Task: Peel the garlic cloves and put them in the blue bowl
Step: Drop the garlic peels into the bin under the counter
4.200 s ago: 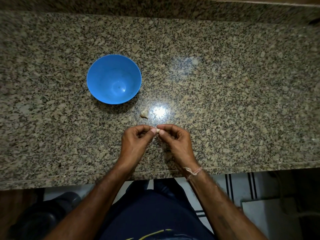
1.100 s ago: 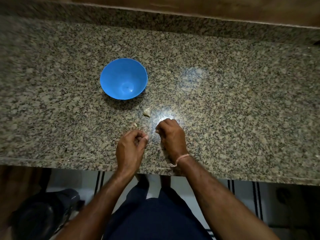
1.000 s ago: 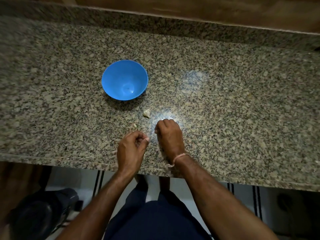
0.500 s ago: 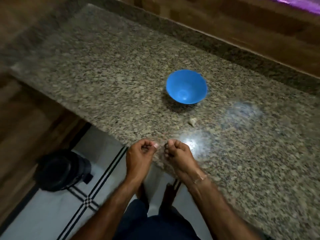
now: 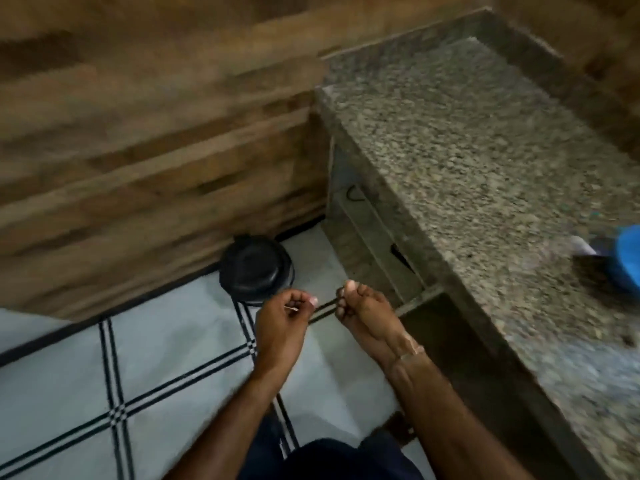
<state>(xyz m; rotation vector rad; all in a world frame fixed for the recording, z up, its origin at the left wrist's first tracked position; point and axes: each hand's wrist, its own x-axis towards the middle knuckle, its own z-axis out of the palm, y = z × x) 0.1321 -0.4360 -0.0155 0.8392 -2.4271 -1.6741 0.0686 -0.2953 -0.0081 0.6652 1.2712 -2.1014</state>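
My left hand [image 5: 282,323] hangs over the tiled floor, left of the counter, and pinches a thin pale sliver of garlic skin [image 5: 291,308] between thumb and fingers. Beside it, my right hand [image 5: 363,313] is curled into a loose fist; what is inside it is hidden. Only the left part of the blue bowl [image 5: 628,261] shows, on the granite counter [image 5: 467,150] at the far right edge of the view. No garlic clove is visible on the counter.
A round black bin [image 5: 256,268] stands on the floor just beyond my hands, against a wooden wall [image 5: 138,133]. The counter's end and an open shelf under it [image 5: 374,237] are to the right. A blurred white patch [image 5: 583,245] lies beside the bowl.
The view has swung left, away from the counter. Both hands have left the counter's front edge and now hang over the floor near the black bin. The loose clove is out of view.
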